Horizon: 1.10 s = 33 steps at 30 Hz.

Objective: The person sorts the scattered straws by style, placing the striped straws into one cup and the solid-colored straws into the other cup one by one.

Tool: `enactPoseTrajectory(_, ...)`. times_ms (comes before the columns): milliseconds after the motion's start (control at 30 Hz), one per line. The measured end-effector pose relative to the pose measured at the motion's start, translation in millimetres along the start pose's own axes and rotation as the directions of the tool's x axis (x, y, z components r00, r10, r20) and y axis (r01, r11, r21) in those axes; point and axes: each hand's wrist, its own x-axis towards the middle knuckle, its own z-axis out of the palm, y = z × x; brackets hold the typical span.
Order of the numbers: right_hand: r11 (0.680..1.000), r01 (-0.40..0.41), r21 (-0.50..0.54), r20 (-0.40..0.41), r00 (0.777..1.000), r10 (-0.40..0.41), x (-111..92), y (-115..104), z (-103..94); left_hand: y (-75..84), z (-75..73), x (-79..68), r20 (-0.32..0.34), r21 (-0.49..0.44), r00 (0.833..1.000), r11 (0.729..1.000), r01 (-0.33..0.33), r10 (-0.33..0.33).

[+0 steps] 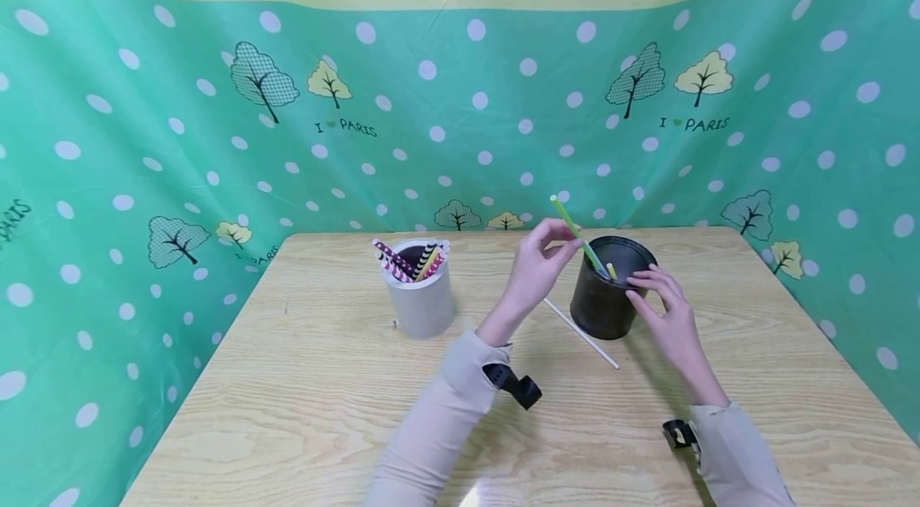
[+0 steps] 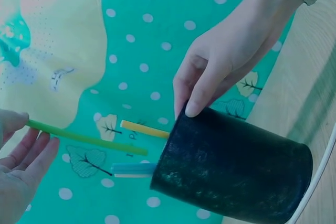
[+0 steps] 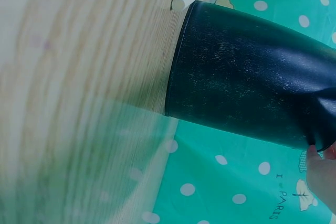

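Note:
A plain green straw point(image 1: 567, 214) is pinched between the thumb and fingertips of my left hand point(image 1: 533, 261), slanting down toward the mouth of a black cylindrical holder point(image 1: 600, 309). In the left wrist view the straw's lower end is close outside the rim. My right hand point(image 1: 672, 321) grips that rim, its thumb on the outer wall. Poking out of the holder are a yellow straw point(image 2: 144, 128), a blue straw point(image 2: 131, 168) and a white one beside the blue; their lower parts are hidden inside.
On the wooden table point(image 1: 287, 387), a white straw point(image 1: 585, 338) lies in front of the black holder. A light grey cylindrical holder point(image 1: 422, 309) with several patterned straws point(image 1: 395, 259) stands to the left. Behind the table hangs a green dotted curtain point(image 1: 402, 116).

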Motion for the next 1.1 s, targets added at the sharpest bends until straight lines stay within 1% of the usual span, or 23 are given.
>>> enactPoseTrajectory(233, 1.000, -0.016, 0.004, 0.008, 1.000, 0.016, -0.5, 0.3, -0.6, -5.6, 5.2, 0.1, -0.001, 0.026, 1.000, 0.999, 0.026, -0.026)
enactPoseTrajectory(600, 1.000, -0.004, 0.006, 0.006, 1.000, 0.004, 0.0, -0.1, -0.4, -12.7, 11.1, -0.1, -0.013, 0.035, 0.999, 0.998, 0.053, -0.053)
enactPoseTrajectory(767, 1.000, -0.007, 0.001, 0.003, 1.000, 0.007, -0.2, -1.4, -0.2, -19.5, 13.4, -0.5, -0.018, 0.038, 0.998, 0.997, 0.065, -0.065)
enactPoseTrajectory(1000, 1.000, -0.012, 0.016, -0.001, 1.000, 0.012, 0.1, -1.1, 0.2, -53.3, 16.4, 3.7, -0.018, 0.021, 0.998, 0.998, 0.055, -0.054)
enactPoseTrajectory(1100, 1.000, -0.008, 0.018, 0.000, 1.000, 0.008, -0.1, -0.9, 0.0, -58.8, 17.3, 3.9, -0.019, 0.031, 0.998, 0.998, 0.057, -0.057)
